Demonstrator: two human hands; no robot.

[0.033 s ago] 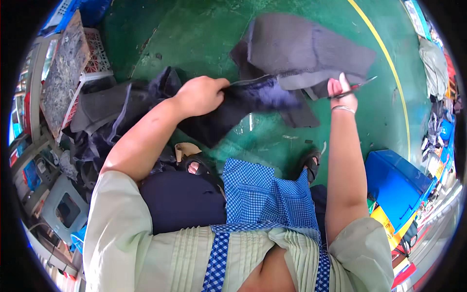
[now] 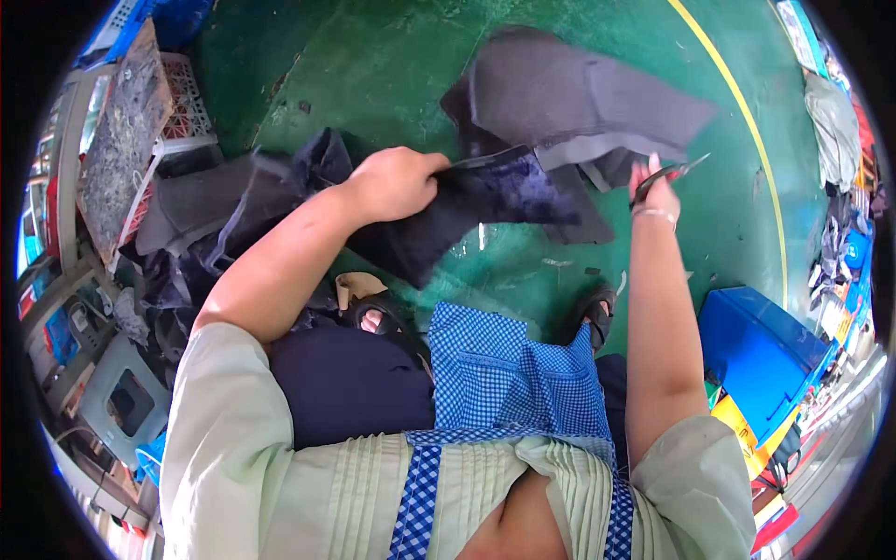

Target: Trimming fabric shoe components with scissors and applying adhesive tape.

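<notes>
Left hand (image 2: 397, 185): dark cloth (image 2: 490, 196) is pinched at its edge.
Right hand (image 2: 657, 196): scissors (image 2: 668, 175) are held, blades pointed rightward.
Cloth position: spread rightward from the left hand, over green floor (image 2: 373, 84).

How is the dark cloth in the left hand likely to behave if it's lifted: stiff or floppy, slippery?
The dark cloth will probably sag, since it hangs loosely from the left hand. It is likely light for its spread, as its edges look thin. It may grip rather than slide: its purplish patch looks fuzzy.
</notes>
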